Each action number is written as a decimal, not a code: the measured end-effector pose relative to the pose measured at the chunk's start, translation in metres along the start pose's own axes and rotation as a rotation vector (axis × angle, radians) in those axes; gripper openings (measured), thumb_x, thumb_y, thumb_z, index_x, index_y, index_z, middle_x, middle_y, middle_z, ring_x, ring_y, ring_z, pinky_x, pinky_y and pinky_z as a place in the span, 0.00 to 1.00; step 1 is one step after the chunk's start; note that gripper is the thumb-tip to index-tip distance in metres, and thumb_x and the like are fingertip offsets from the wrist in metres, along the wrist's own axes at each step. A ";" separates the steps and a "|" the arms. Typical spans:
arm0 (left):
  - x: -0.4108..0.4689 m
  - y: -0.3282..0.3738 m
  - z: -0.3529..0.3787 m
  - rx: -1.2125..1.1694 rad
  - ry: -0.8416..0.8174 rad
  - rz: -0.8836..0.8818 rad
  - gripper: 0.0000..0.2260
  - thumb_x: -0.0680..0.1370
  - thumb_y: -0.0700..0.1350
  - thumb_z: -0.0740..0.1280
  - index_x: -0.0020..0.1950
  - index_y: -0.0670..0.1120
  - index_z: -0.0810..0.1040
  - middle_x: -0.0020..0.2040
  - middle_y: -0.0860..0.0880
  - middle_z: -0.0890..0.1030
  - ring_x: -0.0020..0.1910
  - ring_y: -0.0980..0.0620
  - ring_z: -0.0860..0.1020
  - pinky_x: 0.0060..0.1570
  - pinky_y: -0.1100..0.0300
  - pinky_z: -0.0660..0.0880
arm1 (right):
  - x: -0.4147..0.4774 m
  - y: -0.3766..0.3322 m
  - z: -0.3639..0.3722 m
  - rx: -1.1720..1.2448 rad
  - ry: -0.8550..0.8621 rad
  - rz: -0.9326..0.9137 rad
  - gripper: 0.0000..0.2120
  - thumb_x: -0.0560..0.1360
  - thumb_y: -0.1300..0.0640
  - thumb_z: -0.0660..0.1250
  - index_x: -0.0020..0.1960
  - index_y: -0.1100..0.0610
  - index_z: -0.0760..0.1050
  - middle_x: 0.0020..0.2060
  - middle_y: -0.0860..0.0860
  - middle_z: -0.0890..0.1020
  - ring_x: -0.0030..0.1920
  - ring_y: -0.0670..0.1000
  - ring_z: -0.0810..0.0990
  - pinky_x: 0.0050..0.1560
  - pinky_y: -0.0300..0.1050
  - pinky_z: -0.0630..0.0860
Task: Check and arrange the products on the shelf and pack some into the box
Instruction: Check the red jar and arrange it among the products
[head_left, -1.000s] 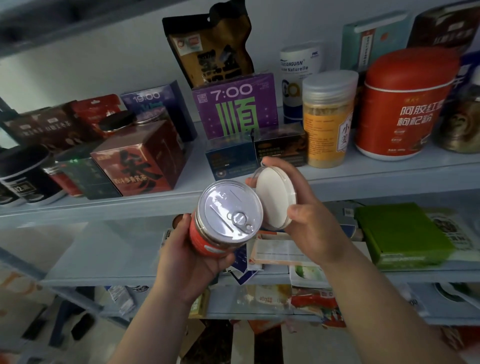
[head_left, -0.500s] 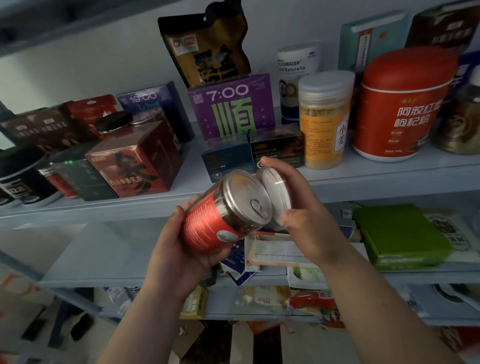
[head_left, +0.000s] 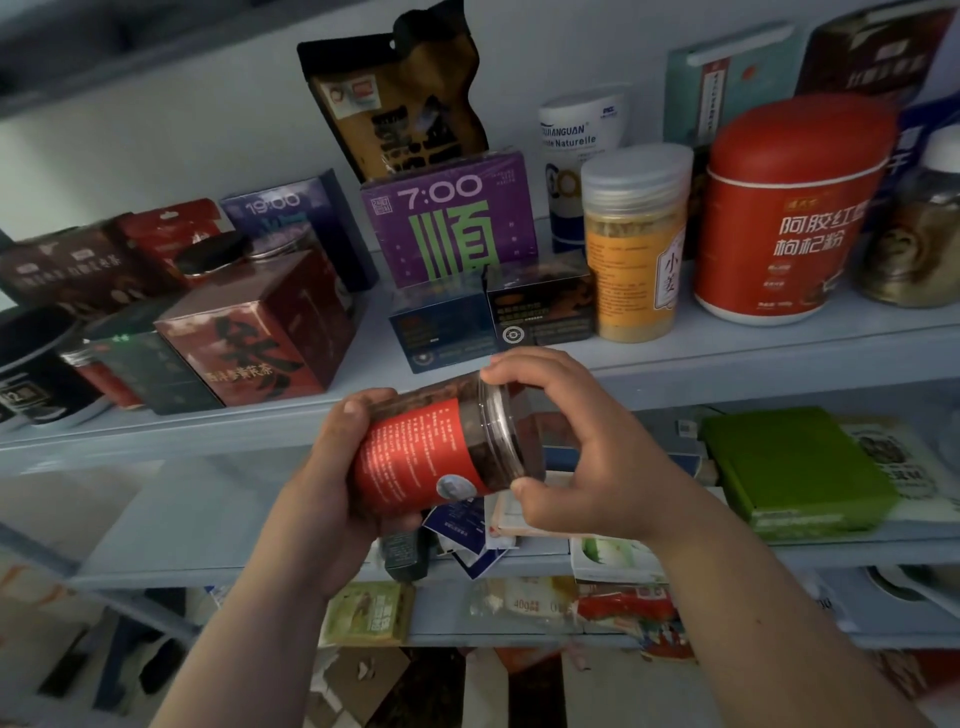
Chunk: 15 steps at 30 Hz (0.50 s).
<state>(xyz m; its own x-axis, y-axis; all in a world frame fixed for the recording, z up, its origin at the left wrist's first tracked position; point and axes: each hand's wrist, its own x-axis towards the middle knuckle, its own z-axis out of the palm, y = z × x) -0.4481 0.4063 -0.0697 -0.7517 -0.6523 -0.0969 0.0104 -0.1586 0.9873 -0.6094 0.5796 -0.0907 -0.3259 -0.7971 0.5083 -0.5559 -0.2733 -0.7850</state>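
Note:
A clear jar with a red label (head_left: 421, 457) lies on its side in front of the shelf (head_left: 727, 358), its top pointing right. My left hand (head_left: 332, 499) grips its base end from below and behind. At the jar's top sits the clear plastic lid (head_left: 501, 431), with my right hand (head_left: 582, 447) curled round it, fingers above and thumb below. Dark contents show through the jar wall near the lid.
The upper shelf holds a dark red tea box (head_left: 254, 332), a purple 7:00 box (head_left: 452, 218), a yellow jar (head_left: 634, 244) and a big red canister (head_left: 784, 213). A green box (head_left: 795, 467) and loose packets lie on the lower shelf.
The jar tipped from facing me with its foil top showing to lying sideways. The white lid, held apart in my right hand, now sits over the jar's mouth.

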 end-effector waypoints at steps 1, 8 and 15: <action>0.000 0.000 0.000 0.004 -0.002 -0.006 0.16 0.76 0.62 0.65 0.58 0.54 0.80 0.49 0.46 0.85 0.37 0.47 0.84 0.24 0.57 0.75 | 0.000 0.001 0.000 -0.007 -0.008 0.004 0.37 0.65 0.61 0.73 0.70 0.39 0.68 0.69 0.36 0.68 0.72 0.45 0.68 0.64 0.37 0.75; 0.000 0.000 -0.001 0.026 0.009 0.011 0.15 0.76 0.61 0.67 0.57 0.55 0.80 0.48 0.47 0.85 0.38 0.47 0.84 0.24 0.57 0.75 | 0.005 0.000 0.001 0.001 -0.016 0.233 0.31 0.67 0.28 0.68 0.68 0.32 0.66 0.62 0.40 0.75 0.60 0.45 0.79 0.55 0.48 0.84; 0.000 0.001 -0.006 0.040 0.019 0.029 0.13 0.76 0.60 0.67 0.56 0.56 0.81 0.48 0.48 0.85 0.37 0.47 0.84 0.24 0.57 0.76 | 0.006 -0.003 0.002 0.066 -0.195 0.196 0.44 0.70 0.51 0.72 0.75 0.26 0.53 0.74 0.33 0.58 0.75 0.42 0.64 0.63 0.44 0.80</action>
<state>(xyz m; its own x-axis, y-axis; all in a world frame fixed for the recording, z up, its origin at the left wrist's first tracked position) -0.4438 0.4014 -0.0695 -0.7387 -0.6704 -0.0705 0.0050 -0.1100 0.9939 -0.6084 0.5746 -0.0862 -0.2655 -0.9249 0.2723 -0.4440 -0.1334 -0.8860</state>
